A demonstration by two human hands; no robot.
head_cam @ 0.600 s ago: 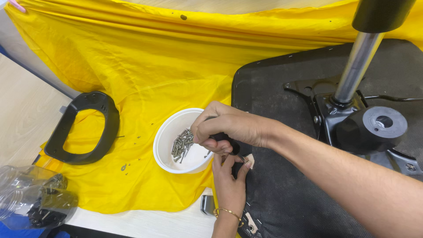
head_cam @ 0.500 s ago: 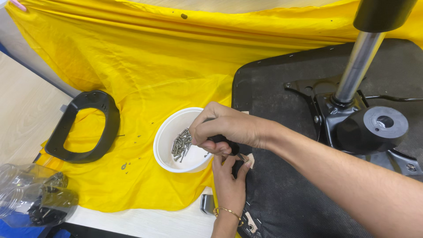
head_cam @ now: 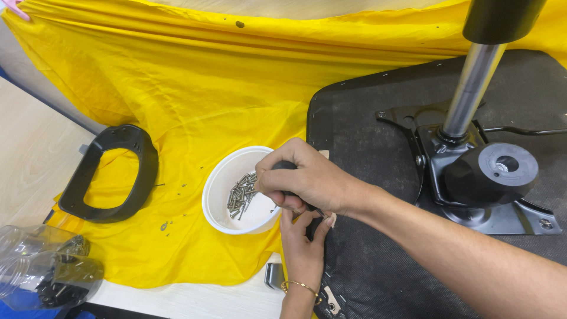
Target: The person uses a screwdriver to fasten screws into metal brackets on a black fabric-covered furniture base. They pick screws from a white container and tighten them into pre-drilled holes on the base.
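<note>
My right hand (head_cam: 313, 180) reaches in from the right and is closed around the black handle of a screwdriver (head_cam: 284, 166), which points down at the left edge of a black chair seat underside (head_cam: 366, 118). Coming up from the bottom, my left hand (head_cam: 301, 248), with a gold bracelet, pinches around the tool's tip at that edge. The tip itself is hidden by the fingers. Just left of both hands stands a white bowl (head_cam: 220, 177) holding several screws (head_cam: 241, 194).
A yellow cloth (head_cam: 207, 88) covers the table. A black loop-shaped armrest (head_cam: 112, 174) lies at the left. A clear bag of dark parts (head_cam: 41, 269) sits at the bottom left. On the seat stand a metal mechanism plate (head_cam: 496, 215) and a chrome gas cylinder (head_cam: 472, 94).
My right hand has turned slightly on the screwdriver, so more of the black handle shows above the fingers. My left hand and the bowl stay where they were.
</note>
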